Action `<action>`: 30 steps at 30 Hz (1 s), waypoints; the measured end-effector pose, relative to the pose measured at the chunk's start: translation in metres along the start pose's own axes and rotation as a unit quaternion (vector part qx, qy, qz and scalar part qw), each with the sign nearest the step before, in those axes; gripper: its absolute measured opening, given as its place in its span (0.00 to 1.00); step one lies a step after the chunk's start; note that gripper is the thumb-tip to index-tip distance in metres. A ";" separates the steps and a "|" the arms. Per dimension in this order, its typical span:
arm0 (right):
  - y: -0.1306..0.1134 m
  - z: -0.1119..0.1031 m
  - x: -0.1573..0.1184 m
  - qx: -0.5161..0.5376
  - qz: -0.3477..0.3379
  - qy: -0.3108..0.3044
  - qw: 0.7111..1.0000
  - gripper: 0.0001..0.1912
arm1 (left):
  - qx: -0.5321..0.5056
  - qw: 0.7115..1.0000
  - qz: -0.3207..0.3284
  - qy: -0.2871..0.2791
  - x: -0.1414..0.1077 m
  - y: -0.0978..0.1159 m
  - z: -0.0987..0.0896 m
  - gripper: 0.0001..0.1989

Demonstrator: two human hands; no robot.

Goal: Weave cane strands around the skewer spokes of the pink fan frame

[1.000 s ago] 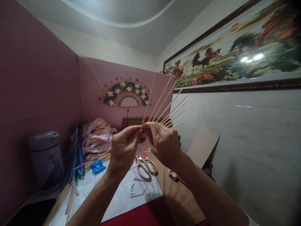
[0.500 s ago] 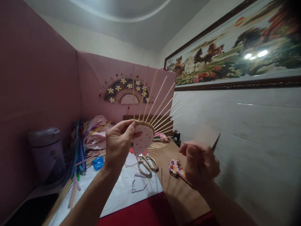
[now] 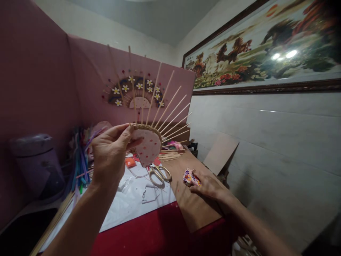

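Observation:
My left hand (image 3: 110, 151) pinches the left end of a half-made fan (image 3: 147, 144), thumb in front. The fan has a pale pink, red-dotted half-round base with a brown braided rim, and several thin wooden sticks spread out from it. It is held up above the table. Lower down on the right, my right hand (image 3: 209, 186) is closed around the back part of a floral-patterned glue gun (image 3: 191, 177) lying on the brown board. Its fingers are partly hidden. Gold-handled scissors (image 3: 158, 176) lie below the fan.
A finished flowered fan (image 3: 140, 92) hangs on the pink panel. Coloured pipe cleaners (image 3: 80, 160) and a lilac flask (image 3: 37, 167) stand at left. Loose sticks (image 3: 170, 155) and an orange packet (image 3: 130, 162) lie behind the scissors. A flat board (image 3: 221, 153) leans at the wall.
My right hand has come down from the air onto the glue gun. The fan in my left hand appears further left and turned a little, while the whole view has shifted.

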State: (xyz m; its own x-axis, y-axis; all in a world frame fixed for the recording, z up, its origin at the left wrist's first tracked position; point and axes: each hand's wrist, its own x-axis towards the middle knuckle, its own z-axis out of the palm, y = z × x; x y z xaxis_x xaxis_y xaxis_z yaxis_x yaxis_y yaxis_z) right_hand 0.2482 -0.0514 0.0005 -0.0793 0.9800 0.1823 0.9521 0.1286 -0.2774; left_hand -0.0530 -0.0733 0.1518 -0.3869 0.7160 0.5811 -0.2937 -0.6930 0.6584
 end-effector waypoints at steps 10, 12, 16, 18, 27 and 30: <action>-0.013 -0.028 -0.011 0.430 0.028 0.062 0.900 0.14 | -0.003 0.999 0.046 0.007 0.025 0.013 0.008 0.07; -0.024 -0.041 -0.025 0.542 0.070 0.055 0.836 0.13 | 0.002 0.998 0.066 0.015 0.021 0.016 0.009 0.08; -0.063 -0.071 -0.052 0.593 0.037 0.025 0.804 0.13 | 0.030 0.997 0.076 0.008 0.009 0.010 0.012 0.09; -0.088 -0.085 -0.059 0.590 -0.031 -0.012 0.806 0.15 | 0.027 0.997 0.072 -0.008 0.005 0.004 0.013 0.09; -0.161 -0.111 -0.047 0.557 -0.191 0.011 0.808 0.13 | -0.007 0.997 0.007 -0.071 -0.003 -0.005 0.014 0.10; -0.170 -0.114 -0.042 0.562 -0.200 0.010 0.803 0.12 | -0.004 0.996 -0.007 -0.085 -0.006 -0.002 0.015 0.08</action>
State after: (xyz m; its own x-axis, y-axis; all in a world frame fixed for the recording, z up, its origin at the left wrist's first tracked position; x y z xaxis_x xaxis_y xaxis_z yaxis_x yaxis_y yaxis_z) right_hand 0.1236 -0.1312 0.1476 -0.2961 0.8251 0.4811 -0.0171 0.4991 -0.8664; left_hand -0.0372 -0.0752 0.1544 -0.2303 0.7285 0.6452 -0.3052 -0.6836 0.6630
